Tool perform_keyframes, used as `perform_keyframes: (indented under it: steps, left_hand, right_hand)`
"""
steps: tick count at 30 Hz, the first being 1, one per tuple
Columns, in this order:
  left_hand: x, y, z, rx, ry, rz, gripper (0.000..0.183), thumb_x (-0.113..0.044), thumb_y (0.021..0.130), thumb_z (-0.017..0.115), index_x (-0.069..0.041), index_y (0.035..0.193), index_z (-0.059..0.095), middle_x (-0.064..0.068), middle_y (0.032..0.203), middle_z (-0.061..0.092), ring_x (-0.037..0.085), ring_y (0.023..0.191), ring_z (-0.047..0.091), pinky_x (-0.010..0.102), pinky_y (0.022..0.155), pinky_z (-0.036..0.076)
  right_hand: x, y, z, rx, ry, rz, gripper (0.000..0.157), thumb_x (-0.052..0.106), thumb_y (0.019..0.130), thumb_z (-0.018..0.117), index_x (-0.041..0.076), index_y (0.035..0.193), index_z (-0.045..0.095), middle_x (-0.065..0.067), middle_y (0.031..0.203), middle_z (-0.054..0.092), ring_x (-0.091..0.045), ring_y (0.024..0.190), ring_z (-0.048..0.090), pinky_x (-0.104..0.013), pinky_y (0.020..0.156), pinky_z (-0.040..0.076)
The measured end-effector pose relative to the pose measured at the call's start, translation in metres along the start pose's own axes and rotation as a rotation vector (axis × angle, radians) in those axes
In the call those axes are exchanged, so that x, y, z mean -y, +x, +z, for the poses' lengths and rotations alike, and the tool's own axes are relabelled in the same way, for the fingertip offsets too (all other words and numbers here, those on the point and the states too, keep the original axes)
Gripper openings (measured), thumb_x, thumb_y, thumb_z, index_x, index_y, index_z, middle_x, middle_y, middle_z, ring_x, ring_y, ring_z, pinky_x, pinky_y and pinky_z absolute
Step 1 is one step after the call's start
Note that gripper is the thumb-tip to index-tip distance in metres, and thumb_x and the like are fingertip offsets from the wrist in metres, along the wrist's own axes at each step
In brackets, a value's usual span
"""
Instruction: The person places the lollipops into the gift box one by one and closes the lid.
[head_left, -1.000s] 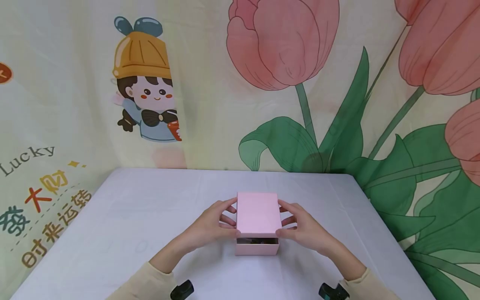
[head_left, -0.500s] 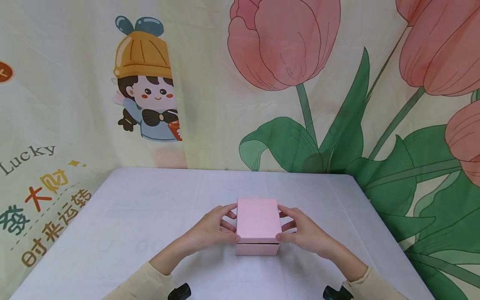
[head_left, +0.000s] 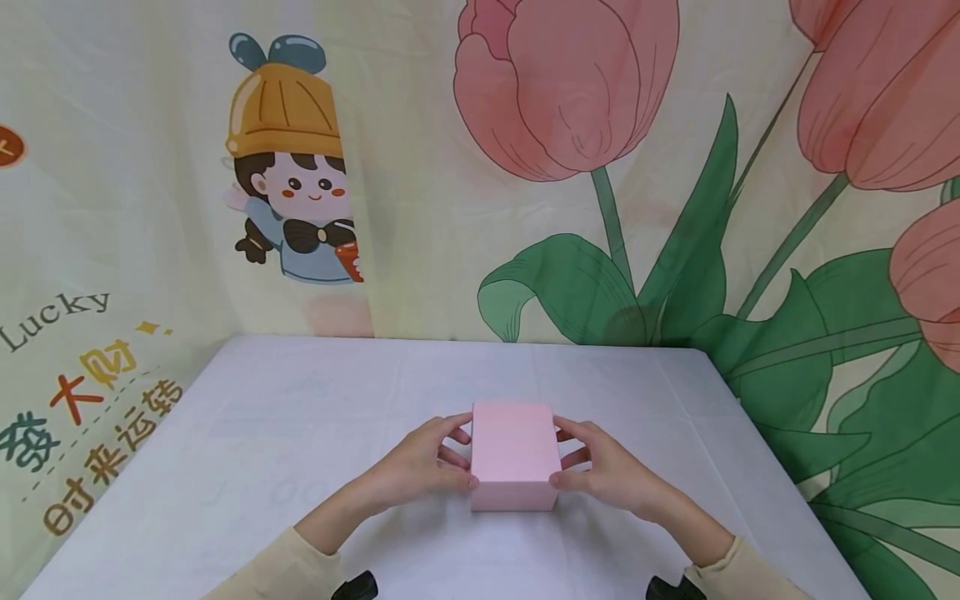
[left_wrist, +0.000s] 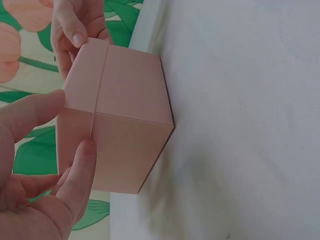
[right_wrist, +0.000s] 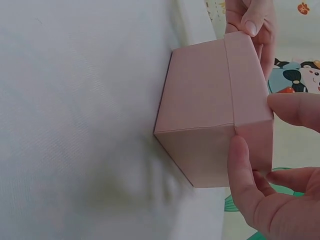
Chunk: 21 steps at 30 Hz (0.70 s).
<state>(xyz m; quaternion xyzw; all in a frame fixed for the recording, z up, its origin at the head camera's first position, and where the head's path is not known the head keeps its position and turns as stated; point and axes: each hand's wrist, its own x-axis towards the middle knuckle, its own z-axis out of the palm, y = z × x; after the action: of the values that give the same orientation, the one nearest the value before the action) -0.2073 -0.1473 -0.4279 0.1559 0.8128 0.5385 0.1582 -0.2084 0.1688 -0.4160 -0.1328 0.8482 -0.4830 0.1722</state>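
Observation:
A pink box stands on the white-covered table, its lid (head_left: 513, 442) level and down over the base (left_wrist: 132, 87). A thin seam between lid and base shows in both wrist views. My left hand (head_left: 423, 460) holds the lid's left side, thumb at the near corner and forefinger farther back. On the opposite side my right hand (head_left: 609, 465) holds the lid the same way, its fingertips at the lid's edge in the right wrist view. The box's inside is hidden.
The white tablecloth (head_left: 337, 400) spreads around the box. Behind the table hangs a backdrop (head_left: 412, 208) printed with tulips, a cartoon figure and lettering. Dark wrist devices (head_left: 356, 586) show below both sleeves.
Both hands have lowered the lid onto the base. The gap at the front, where dark contents showed a second ago, narrowed and is now closed.

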Motion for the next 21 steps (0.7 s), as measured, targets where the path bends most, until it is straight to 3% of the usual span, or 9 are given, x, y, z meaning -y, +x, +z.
perform_keyframes:
  steps: [21]
  left_hand:
    - [0.007, 0.001, 0.004, 0.009, 0.001, 0.000, 0.096, -0.016, 0.084, 0.090, -0.012, 0.164, 0.039, 0.014, 0.139, 0.052, 0.023, 0.108, 0.071, 0.033, 0.087, 0.059]
  right_hand:
    - [-0.015, 0.004, 0.004, 0.016, -0.007, -0.022, 0.090, 0.019, 0.089, 0.087, 0.012, 0.165, 0.037, -0.012, 0.146, 0.051, -0.024, 0.116, 0.065, -0.036, 0.086, 0.060]
